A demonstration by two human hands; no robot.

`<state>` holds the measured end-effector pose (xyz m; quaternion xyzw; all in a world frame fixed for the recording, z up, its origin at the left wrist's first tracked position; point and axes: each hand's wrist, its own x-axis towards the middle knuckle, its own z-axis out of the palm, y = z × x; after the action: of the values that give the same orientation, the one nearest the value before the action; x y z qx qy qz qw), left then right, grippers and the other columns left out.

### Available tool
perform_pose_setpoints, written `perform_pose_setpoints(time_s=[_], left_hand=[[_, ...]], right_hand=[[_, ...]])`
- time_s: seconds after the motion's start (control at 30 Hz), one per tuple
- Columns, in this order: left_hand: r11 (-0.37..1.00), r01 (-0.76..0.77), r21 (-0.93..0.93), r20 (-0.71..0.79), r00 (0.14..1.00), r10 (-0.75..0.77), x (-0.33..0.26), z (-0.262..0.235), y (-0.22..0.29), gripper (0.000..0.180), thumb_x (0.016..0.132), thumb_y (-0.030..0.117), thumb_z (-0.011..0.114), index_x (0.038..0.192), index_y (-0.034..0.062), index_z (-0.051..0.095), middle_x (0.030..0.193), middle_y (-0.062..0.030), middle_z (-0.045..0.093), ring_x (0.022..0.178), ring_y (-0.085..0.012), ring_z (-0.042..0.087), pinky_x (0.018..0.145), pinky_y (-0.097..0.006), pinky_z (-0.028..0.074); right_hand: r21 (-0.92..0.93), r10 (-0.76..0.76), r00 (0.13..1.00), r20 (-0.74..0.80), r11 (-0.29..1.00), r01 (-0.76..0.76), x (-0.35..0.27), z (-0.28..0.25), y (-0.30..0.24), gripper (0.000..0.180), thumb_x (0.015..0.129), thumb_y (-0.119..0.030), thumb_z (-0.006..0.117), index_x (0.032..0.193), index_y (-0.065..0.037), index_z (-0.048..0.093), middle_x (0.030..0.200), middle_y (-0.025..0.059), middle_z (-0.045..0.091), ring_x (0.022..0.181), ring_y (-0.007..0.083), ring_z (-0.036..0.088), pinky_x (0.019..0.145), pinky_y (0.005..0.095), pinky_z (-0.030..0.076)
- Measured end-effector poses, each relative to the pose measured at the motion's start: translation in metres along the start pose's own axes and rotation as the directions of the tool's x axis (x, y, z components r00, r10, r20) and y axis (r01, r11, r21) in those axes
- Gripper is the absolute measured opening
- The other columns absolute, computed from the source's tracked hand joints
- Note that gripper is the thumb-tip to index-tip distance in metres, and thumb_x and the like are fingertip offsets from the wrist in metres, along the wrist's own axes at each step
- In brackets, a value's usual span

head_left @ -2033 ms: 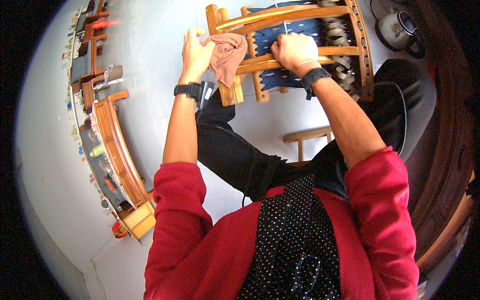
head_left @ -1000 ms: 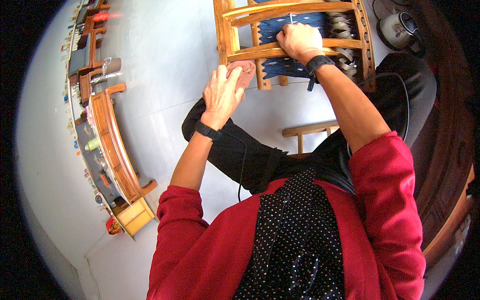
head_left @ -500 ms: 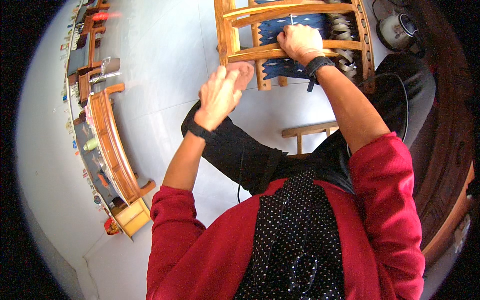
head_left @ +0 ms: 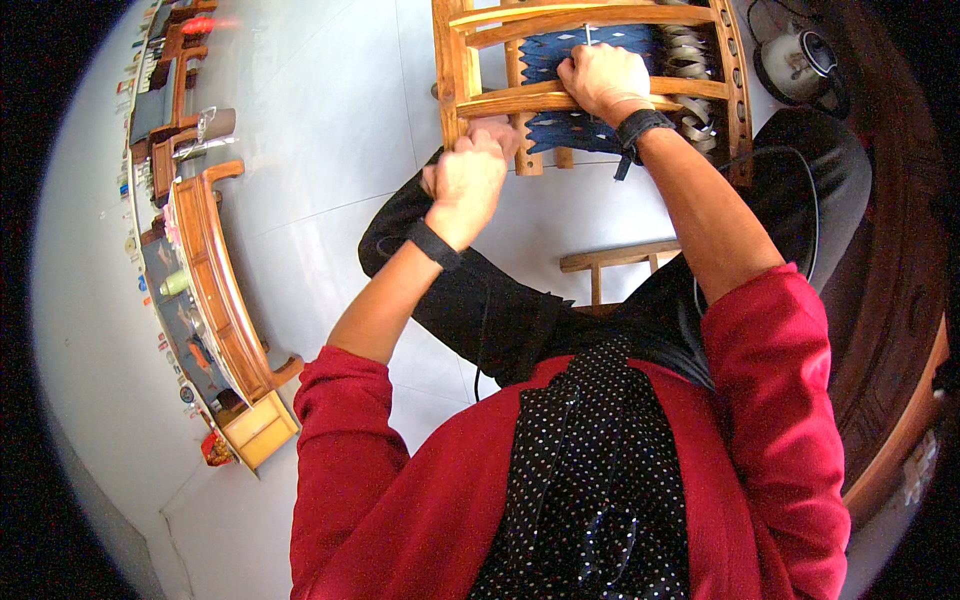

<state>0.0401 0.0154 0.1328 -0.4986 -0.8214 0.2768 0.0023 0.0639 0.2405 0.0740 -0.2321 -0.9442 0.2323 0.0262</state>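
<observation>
My right hand (head_left: 607,80) is closed around a thin pale rod (head_left: 588,36) that sticks up past the fingers. It rests by a curved slat of a wooden frame (head_left: 456,60). Blue mesh-like material (head_left: 575,135) with pale diamond gaps spans the inside of that frame, and curled pale strips (head_left: 688,58) lie along its right side. My left hand (head_left: 468,185) has its fingers curled, just below the frame's near left corner. A blurred pinkish shape (head_left: 500,135) shows beyond its fingers; whether the hand holds it I cannot make out.
My black-trousered legs (head_left: 440,300) straddle the space before the frame. A small wooden stool or bar (head_left: 620,257) shows between them. An electric kettle (head_left: 797,65) stands at the far right. Along the left wall runs wooden furniture (head_left: 215,270) with many small items.
My left hand has moved right and slightly away from me, toward the frame's corner, and its fingers are more curled. My right hand stays on the rod.
</observation>
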Motion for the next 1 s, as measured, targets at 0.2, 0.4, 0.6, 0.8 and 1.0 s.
perform_pose_setpoints(time_s=[0.2, 0.4, 0.6, 0.8, 1.0], left_hand=[[0.952, -0.085, -0.295, 0.226, 0.962, 0.156, -0.047, 0.009, 0.020, 0.017, 0.077, 0.012, 0.064, 0.092, 0.0045, 0.068, 0.086, -0.0137, 0.068, 0.064, -0.0307, 0.070, 0.053, -0.039, 0.057], [0.547, 0.164, -0.821, 0.130, 0.986, -0.101, -0.071, -0.016, -0.009, 0.031, 0.078, 0.014, 0.067, 0.108, 0.0042, 0.067, 0.098, -0.0176, 0.059, 0.096, -0.0368, 0.063, 0.082, -0.045, 0.052], [0.441, 0.199, -0.875, 0.005, 0.915, -0.404, -0.050, 0.010, -0.013, 0.036, 0.078, 0.016, 0.070, 0.111, 0.0028, 0.067, 0.142, -0.0260, 0.040, 0.123, -0.0438, 0.051, 0.106, -0.045, 0.043], [0.380, 0.247, -0.891, 0.088, 0.917, -0.389, -0.070, 0.009, 0.003, 0.037, 0.079, 0.016, 0.069, 0.114, 0.0037, 0.064, 0.137, -0.0263, 0.043, 0.119, -0.0433, 0.054, 0.103, -0.044, 0.046], [0.279, 0.197, -0.940, 0.166, 0.978, -0.130, -0.100, -0.015, -0.011, 0.034, 0.084, 0.013, 0.066, 0.115, -0.0010, 0.063, 0.121, -0.0203, 0.057, 0.110, -0.0327, 0.061, 0.093, -0.038, 0.050]], right_hand=[[0.042, 0.001, 1.000, -0.015, 0.999, 0.000, 0.000, 0.001, 0.002, 0.037, 0.089, -0.036, 0.053, 0.082, -0.007, 0.076, 0.089, 0.0184, 0.074, 0.083, 0.0346, 0.073, 0.077, 0.0435, 0.058], [0.049, 0.004, 1.000, -0.018, 0.999, -0.003, 0.000, -0.001, 0.001, 0.038, 0.089, -0.036, 0.053, 0.079, -0.007, 0.076, 0.085, 0.0181, 0.073, 0.080, 0.0343, 0.072, 0.076, 0.0430, 0.058], [0.032, 0.000, 1.000, 0.026, 0.999, -0.001, 0.000, -0.004, 0.000, 0.040, 0.091, -0.036, 0.051, 0.081, -0.007, 0.077, 0.087, 0.0173, 0.073, 0.082, 0.0331, 0.073, 0.078, 0.0417, 0.058], [0.000, -0.058, 0.995, 0.084, 0.998, 0.059, -0.007, -0.010, 0.001, 0.040, 0.091, -0.037, 0.051, 0.082, -0.007, 0.076, 0.087, 0.0169, 0.073, 0.083, 0.0326, 0.072, 0.077, 0.0422, 0.057], [-0.039, -0.139, 0.982, 0.128, 0.989, 0.145, -0.022, -0.008, 0.006, 0.038, 0.092, -0.038, 0.053, 0.081, -0.009, 0.075, 0.084, 0.0168, 0.073, 0.080, 0.0316, 0.072, 0.074, 0.0421, 0.058]])
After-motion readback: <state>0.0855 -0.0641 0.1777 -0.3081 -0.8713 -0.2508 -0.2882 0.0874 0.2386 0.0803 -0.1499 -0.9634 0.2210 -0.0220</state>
